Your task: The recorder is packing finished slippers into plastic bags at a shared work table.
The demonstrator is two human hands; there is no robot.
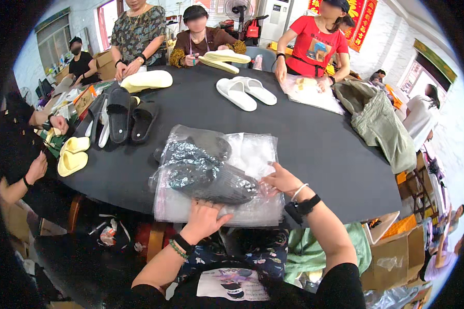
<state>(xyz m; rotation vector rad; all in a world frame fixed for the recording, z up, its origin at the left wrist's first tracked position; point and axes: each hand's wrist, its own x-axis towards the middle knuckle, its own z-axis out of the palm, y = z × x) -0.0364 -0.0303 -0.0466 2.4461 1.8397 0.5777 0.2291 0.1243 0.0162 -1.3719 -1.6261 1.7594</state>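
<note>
In front of me a pair of dark slippers (207,181) lies inside a clear plastic bag (183,139), which is crinkled and shiny over them. Beneath it is a stack of flat clear bags (165,208) at the table's near edge. My left hand (205,220) rests against the near side of the bagged slippers, thumb out to the right and fingertips partly hidden. At the right end, beside the slipper, my right hand (283,181) pinches the bag's plastic, index finger raised.
On the black table (314,139) stand black slippers (119,116), yellow slippers (73,156) and white slippers (246,92). Co-workers sit or stand around the far side, one holding cream slippers (222,59). Olive cloth (379,121) hangs over the right edge; cardboard boxes (397,255) stand below.
</note>
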